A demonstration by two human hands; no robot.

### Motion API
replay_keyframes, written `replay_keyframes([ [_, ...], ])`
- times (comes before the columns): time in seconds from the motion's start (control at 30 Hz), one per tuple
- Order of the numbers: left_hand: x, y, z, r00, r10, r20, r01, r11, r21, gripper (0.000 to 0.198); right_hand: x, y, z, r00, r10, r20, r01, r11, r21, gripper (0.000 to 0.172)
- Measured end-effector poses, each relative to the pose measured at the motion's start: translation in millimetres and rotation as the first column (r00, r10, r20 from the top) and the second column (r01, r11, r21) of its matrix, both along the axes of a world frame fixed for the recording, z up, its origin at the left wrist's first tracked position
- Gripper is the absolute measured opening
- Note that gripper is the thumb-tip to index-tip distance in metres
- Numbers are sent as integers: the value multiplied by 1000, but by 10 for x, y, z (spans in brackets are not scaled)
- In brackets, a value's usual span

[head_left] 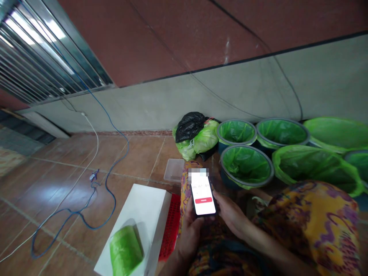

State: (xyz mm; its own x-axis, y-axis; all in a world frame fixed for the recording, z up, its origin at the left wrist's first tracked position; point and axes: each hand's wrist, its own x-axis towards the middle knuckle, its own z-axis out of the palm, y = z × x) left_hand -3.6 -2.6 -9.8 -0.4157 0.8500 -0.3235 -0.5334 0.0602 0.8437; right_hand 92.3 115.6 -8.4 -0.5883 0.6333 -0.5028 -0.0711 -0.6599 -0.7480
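A smartphone [203,209] with a bright white screen and a red button lies between my two hands, above my patterned trousers. My left hand [190,226] grips its lower left side, with the thumb near the bottom corner. Along the right edge, the fingers of my right hand [227,207] are closed against the phone. To the left of my hands stands a white box [138,207], with a roll of green plastic bags [125,249] on top. A red perforated crate [170,230] shows partly between the box and my left arm.
Several bins with green liners, among them a near bin [246,147], stand along the wall to the right. Knotted bags [191,128] lie beside them. A clear plastic lid or tray [174,170] rests on the tiles. A blue hose [115,191] and a white cable [93,155] cross the floor.
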Motion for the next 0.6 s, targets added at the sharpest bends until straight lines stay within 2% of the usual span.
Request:
replay_keyframes([
  [0.2,-23,-7,-33,999,-20,-34,20,1000,6,86,12,-4,-29,1000,28,12,-28,999,24,46],
  [0.33,-27,-2,-26,999,-31,-10,31,999,24,86,11,-22,21,1000,5,-29,-3,999,46,44],
  [0.47,-21,-3,-16,1000,-15,12,15,999,36,84,10,-37,96,999,9,-39,-6,997,79,48],
  [0.6,-34,-7,-67,999,-45,9,45,998,47,84,12,-40,115,998,18,-66,-14,998,59,54],
])
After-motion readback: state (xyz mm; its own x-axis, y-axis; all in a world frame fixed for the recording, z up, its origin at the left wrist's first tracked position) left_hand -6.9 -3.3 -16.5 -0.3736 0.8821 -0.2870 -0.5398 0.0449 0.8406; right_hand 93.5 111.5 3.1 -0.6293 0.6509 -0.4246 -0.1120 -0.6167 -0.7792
